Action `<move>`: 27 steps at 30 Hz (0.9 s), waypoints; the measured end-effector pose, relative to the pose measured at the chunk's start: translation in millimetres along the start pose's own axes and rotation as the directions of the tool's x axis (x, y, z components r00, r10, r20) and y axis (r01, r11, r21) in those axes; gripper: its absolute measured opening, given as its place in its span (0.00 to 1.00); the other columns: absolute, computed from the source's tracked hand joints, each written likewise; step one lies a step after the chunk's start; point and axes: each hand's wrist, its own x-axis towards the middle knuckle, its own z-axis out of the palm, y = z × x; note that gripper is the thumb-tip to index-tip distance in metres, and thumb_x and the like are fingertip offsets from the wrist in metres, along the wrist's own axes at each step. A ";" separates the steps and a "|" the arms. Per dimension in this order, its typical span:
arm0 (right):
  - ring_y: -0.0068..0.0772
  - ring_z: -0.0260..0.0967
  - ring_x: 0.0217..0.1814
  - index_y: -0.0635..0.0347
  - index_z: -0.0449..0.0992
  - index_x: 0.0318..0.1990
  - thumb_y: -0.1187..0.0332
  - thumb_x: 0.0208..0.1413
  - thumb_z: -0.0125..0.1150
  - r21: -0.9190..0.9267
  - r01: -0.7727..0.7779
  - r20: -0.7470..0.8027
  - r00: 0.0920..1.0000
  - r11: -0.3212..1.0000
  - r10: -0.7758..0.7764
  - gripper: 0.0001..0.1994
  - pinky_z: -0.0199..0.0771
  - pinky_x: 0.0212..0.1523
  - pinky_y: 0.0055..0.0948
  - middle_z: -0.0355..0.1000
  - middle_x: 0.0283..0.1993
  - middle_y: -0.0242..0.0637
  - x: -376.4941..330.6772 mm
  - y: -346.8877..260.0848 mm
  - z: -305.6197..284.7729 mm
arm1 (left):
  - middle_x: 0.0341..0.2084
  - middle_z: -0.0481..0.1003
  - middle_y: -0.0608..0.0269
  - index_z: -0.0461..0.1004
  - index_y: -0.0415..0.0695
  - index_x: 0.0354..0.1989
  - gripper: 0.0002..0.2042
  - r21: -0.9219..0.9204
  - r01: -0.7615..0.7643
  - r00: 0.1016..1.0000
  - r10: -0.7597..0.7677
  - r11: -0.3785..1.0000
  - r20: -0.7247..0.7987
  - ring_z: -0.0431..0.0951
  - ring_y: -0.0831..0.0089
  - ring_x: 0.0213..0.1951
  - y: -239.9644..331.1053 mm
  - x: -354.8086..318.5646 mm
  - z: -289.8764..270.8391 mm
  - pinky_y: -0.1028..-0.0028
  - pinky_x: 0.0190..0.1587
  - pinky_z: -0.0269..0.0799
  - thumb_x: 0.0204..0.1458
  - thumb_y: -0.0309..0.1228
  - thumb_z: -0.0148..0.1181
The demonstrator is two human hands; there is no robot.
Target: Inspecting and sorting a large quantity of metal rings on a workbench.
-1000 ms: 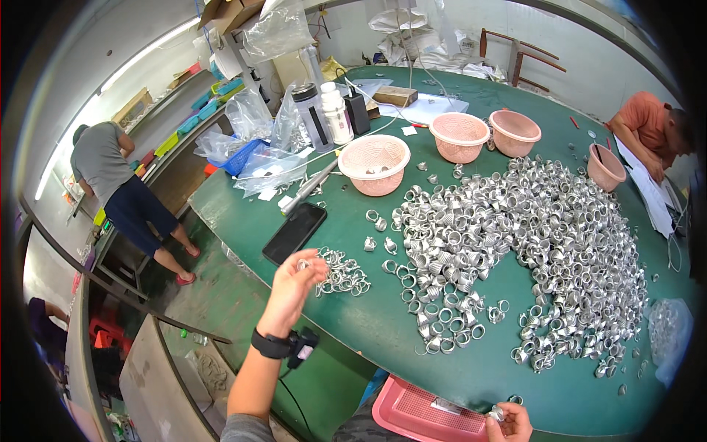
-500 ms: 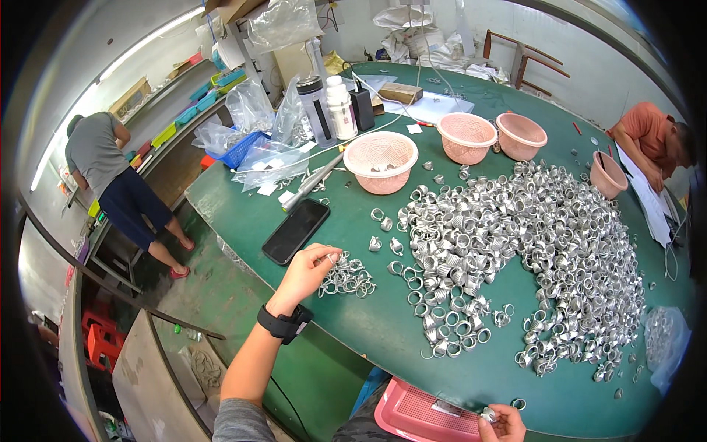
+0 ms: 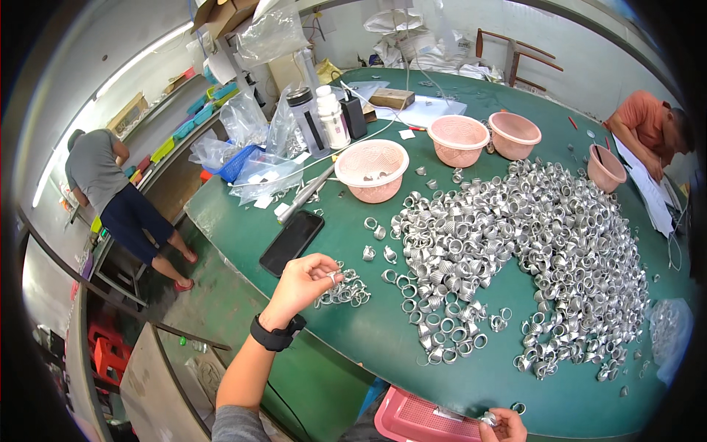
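My left hand (image 3: 303,286) is pinched on a small silver ring at the edge of a small pile of thin silver rings (image 3: 355,292), left of the middle of the green table (image 3: 353,346). At the near table edge, my right hand (image 3: 507,427) grips a wider silver ring (image 3: 488,418) between thumb and fingers. A loose ring (image 3: 518,408) lies just beyond that hand. Below the edge is a pink perforated tray (image 3: 405,418), partly hidden by the table. A large heap of silver rings (image 3: 582,272) spreads over the table's right side.
A black phone (image 3: 292,241) lies beyond my left hand. Pink baskets (image 3: 372,177) stand behind the heap, near a blue basket (image 3: 237,163), plastic bags and bottles (image 3: 333,121). One person (image 3: 641,129) leans over papers at right; another (image 3: 107,166) stands by shelves at left.
My left hand has moved slightly down and toward the small pile, still pinched. My right hand stays almost in place with its ring. The view has shifted a little.
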 end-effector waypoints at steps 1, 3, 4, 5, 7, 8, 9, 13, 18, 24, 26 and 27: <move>0.18 0.63 0.33 0.63 0.67 0.37 0.77 0.44 0.54 0.011 -0.012 0.000 1.000 1.000 0.012 0.10 0.63 0.35 0.16 0.67 0.31 0.31 0.5 -0.6 -0.3 | 0.18 0.71 0.65 0.70 0.36 0.26 0.05 0.048 0.047 0.999 -0.048 0.998 0.011 0.69 0.84 0.19 1.5 4.8 -0.7 0.83 0.23 0.65 0.39 0.22 0.56; 0.18 0.63 0.33 0.63 0.67 0.37 0.76 0.44 0.54 -0.020 -0.017 0.003 1.000 1.000 0.017 0.10 0.63 0.35 0.16 0.67 0.31 0.31 1.4 -4.3 -1.6 | 0.17 0.71 0.63 0.68 0.35 0.24 0.04 -0.040 0.151 0.981 -0.145 0.988 0.125 0.70 0.82 0.18 1.6 28.0 -2.8 0.82 0.22 0.66 0.39 0.21 0.55; 0.18 0.63 0.33 0.63 0.67 0.37 0.76 0.44 0.55 -0.059 -0.017 0.022 1.000 0.998 0.018 0.10 0.63 0.34 0.15 0.67 0.31 0.31 2.4 -5.6 -2.3 | 0.18 0.71 0.61 0.68 0.34 0.25 0.05 -0.090 0.170 0.977 -0.156 0.981 0.144 0.70 0.80 0.17 -5.5 43.2 -5.8 0.81 0.22 0.66 0.40 0.21 0.55; 0.18 0.63 0.33 0.63 0.67 0.37 0.76 0.44 0.55 -0.052 -0.017 0.020 1.000 0.998 0.018 0.10 0.63 0.34 0.15 0.67 0.31 0.31 3.3 -4.6 -2.6 | 0.19 0.71 0.59 0.68 0.33 0.26 0.04 -0.114 0.216 0.973 -0.204 0.970 0.110 0.71 0.78 0.19 -10.9 60.4 -8.3 0.81 0.23 0.67 0.40 0.19 0.52; 0.17 0.62 0.32 0.63 0.67 0.37 0.76 0.44 0.54 -0.016 -0.019 0.072 0.997 1.000 0.020 0.10 0.63 0.33 0.15 0.67 0.30 0.31 3.4 -1.3 -2.7 | 0.21 0.71 0.57 0.68 0.32 0.31 0.09 -0.231 0.222 0.974 -0.228 0.947 -0.002 0.71 0.76 0.21 -29.6 93.5 -14.6 0.80 0.25 0.67 0.38 0.18 0.51; 0.16 0.62 0.31 0.63 0.68 0.37 0.76 0.43 0.55 0.025 -0.027 0.067 0.997 0.999 0.025 0.11 0.63 0.31 0.15 0.67 0.30 0.30 2.6 -0.7 -1.0 | 0.22 0.71 0.57 0.67 0.32 0.33 0.11 -0.157 0.233 0.968 -0.243 0.960 -0.054 0.71 0.75 0.23 -36.2 106.6 -17.5 0.80 0.26 0.68 0.38 0.18 0.50; 0.16 0.62 0.31 0.63 0.68 0.37 0.76 0.43 0.55 0.031 -0.032 0.063 0.998 0.999 0.030 0.11 0.63 0.31 0.15 0.67 0.30 0.30 1.1 -1.1 -0.5 | 0.23 0.71 0.57 0.67 0.31 0.35 0.13 -0.080 0.246 0.961 -0.254 0.966 -0.110 0.71 0.74 0.24 -37.8 113.0 -23.4 0.80 0.26 0.68 0.37 0.19 0.50; 0.15 0.62 0.29 0.61 0.68 0.38 0.77 0.42 0.56 0.066 0.002 0.087 0.996 0.998 -0.007 0.12 0.63 0.28 0.13 0.67 0.29 0.30 -1.2 1.9 -5.1 | 0.22 0.70 0.58 0.67 0.33 0.35 0.13 0.348 -0.013 0.989 0.064 0.937 -0.135 0.70 0.76 0.28 -15.0 91.9 -19.4 0.77 0.28 0.65 0.37 0.24 0.54; 0.15 0.62 0.30 0.61 0.66 0.39 0.77 0.42 0.55 0.060 -0.024 0.048 0.999 0.998 0.021 0.13 0.63 0.30 0.13 0.67 0.31 0.29 -1.4 -3.8 -8.2 | 0.23 0.68 0.57 0.67 0.39 0.34 0.12 0.216 -0.290 0.896 0.185 0.932 0.404 0.70 0.67 0.25 62.5 -20.8 51.3 0.74 0.29 0.66 0.40 0.29 0.56; 0.24 0.62 0.35 0.63 0.64 0.35 0.77 0.46 0.50 0.522 0.096 -0.022 0.995 0.847 -0.099 0.07 0.64 0.33 0.20 0.63 0.39 0.38 -3.6 -12.3 -19.8 | 0.25 0.64 0.56 0.63 0.40 0.37 0.13 0.162 -0.476 0.801 0.350 0.865 0.485 0.68 0.59 0.25 64.0 -73.6 127.9 0.68 0.26 0.65 0.40 0.25 0.53; 0.28 0.63 0.29 0.64 0.62 0.33 0.83 0.39 0.50 0.708 0.078 -0.085 0.996 0.701 -0.024 0.11 0.65 0.21 0.20 0.62 0.34 0.42 5.5 -11.1 -28.4 | 0.24 0.64 0.56 0.63 0.39 0.35 0.12 0.084 -0.480 0.769 0.373 0.873 0.519 0.68 0.59 0.26 55.8 -71.3 131.4 0.68 0.27 0.64 0.40 0.23 0.52; 0.29 0.63 0.30 0.64 0.61 0.33 0.84 0.39 0.48 0.849 0.014 0.001 1.000 0.528 -0.028 0.10 0.64 0.20 0.19 0.61 0.36 0.44 8.6 -3.6 -39.4 | 0.24 0.64 0.56 0.63 0.39 0.34 0.10 0.041 -0.470 0.756 0.378 0.882 0.534 0.67 0.59 0.26 50.2 -70.3 129.1 0.67 0.27 0.64 0.40 0.22 0.51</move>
